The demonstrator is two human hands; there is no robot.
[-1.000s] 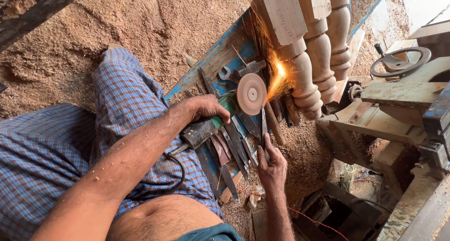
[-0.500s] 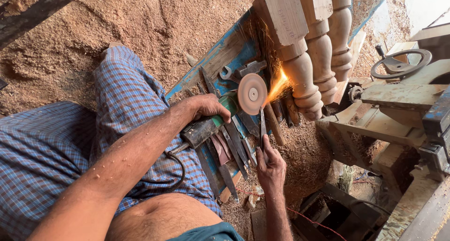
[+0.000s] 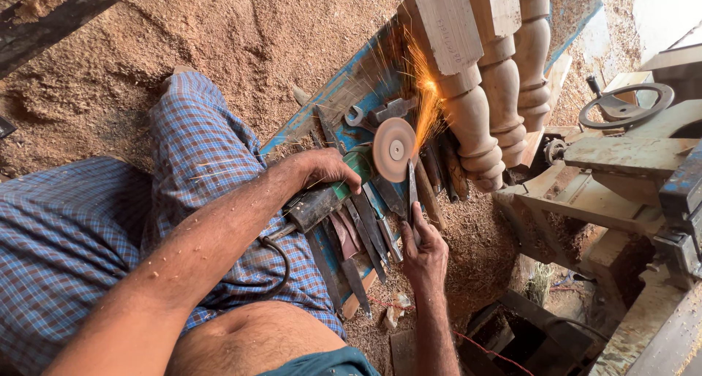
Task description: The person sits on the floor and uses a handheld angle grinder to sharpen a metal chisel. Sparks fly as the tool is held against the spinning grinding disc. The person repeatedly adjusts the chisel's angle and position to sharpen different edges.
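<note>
Orange sparks (image 3: pixel 423 102) fly higher than before as the right hand (image 3: pixel 424 255) clamps a chisel (image 3: pixel 413 193) against the spinning disc (image 3: pixel 393 149); the left hand (image 3: pixel 329 170) grips the grinder (image 3: pixel 322 204) above the blue board (image 3: pixel 333 105).

The left hand (image 3: pixel 325 170) gripped an angle grinder (image 3: pixel 322 200) whose disc (image 3: pixel 394 149) met a chisel blade (image 3: pixel 412 189) held by the right hand (image 3: pixel 424 255), throwing orange sparks (image 3: pixel 426 102). Turned wooden balusters (image 3: pixel 475 120) lay beside a blue board (image 3: pixel 344 98) on sawdust.
</note>
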